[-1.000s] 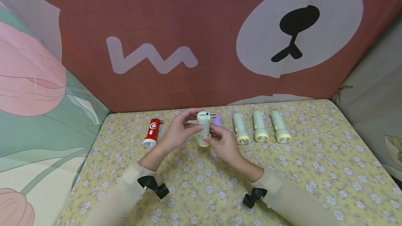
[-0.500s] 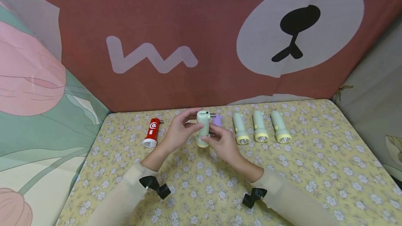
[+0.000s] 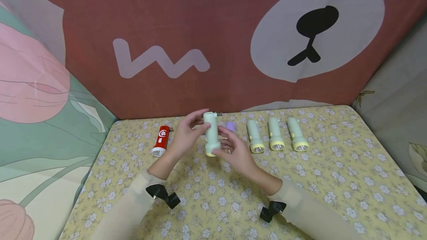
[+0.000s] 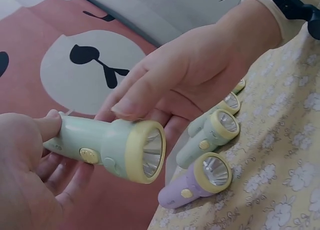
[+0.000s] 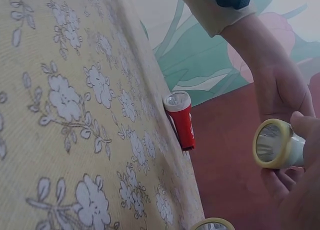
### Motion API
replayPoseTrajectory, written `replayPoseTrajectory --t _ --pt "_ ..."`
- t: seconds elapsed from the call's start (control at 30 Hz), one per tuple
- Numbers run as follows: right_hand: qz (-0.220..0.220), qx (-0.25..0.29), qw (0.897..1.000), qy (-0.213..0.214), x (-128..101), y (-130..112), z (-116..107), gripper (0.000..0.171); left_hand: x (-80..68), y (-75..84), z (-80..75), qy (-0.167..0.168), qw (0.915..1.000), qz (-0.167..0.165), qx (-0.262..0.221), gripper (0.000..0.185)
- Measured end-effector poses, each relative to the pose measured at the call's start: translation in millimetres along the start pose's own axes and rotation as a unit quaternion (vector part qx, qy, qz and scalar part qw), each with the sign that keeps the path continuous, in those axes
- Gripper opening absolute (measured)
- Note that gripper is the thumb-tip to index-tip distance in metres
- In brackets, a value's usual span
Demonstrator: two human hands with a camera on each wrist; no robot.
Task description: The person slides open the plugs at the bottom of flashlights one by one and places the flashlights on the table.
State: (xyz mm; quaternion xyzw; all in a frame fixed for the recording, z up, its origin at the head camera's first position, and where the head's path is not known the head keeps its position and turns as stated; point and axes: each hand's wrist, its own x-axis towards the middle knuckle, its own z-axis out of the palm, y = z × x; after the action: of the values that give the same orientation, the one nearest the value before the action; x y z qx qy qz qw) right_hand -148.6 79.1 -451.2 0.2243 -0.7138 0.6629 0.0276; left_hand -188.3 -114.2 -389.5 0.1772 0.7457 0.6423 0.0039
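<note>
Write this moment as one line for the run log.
left hand: grips green flashlight | right hand: fingers on its head | table: red flashlight, purple flashlight

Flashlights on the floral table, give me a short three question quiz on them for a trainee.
1. True or false: the red flashlight lies to the right of the green ones.
2. Which hands are on the raised green flashlight? A) left only B) right only C) both
3. Fill in: a ____ flashlight lies just behind the held one.

Key: 1 false, it lies left, apart from the left hand. 2 C, the right hand touches the lens end. 3 purple.
</note>
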Motion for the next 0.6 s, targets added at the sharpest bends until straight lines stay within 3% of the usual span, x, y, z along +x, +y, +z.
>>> replayPoseTrajectory --t 0.3,0.6 --pt "-0.034 -0.007 0.999 -0.034 -2.4 -5.2 -1.7 0.087 2.9 3.5 -1.7 0.028 0.9988 -0.028 -0.030 0.047" --pt "-0.043 0.004 0.999 -0.019 -3.1 -2.4 0.2 0.080 2.1 0.9 2.0 0.055 0.9965 -0.051 -0.037 0.040"
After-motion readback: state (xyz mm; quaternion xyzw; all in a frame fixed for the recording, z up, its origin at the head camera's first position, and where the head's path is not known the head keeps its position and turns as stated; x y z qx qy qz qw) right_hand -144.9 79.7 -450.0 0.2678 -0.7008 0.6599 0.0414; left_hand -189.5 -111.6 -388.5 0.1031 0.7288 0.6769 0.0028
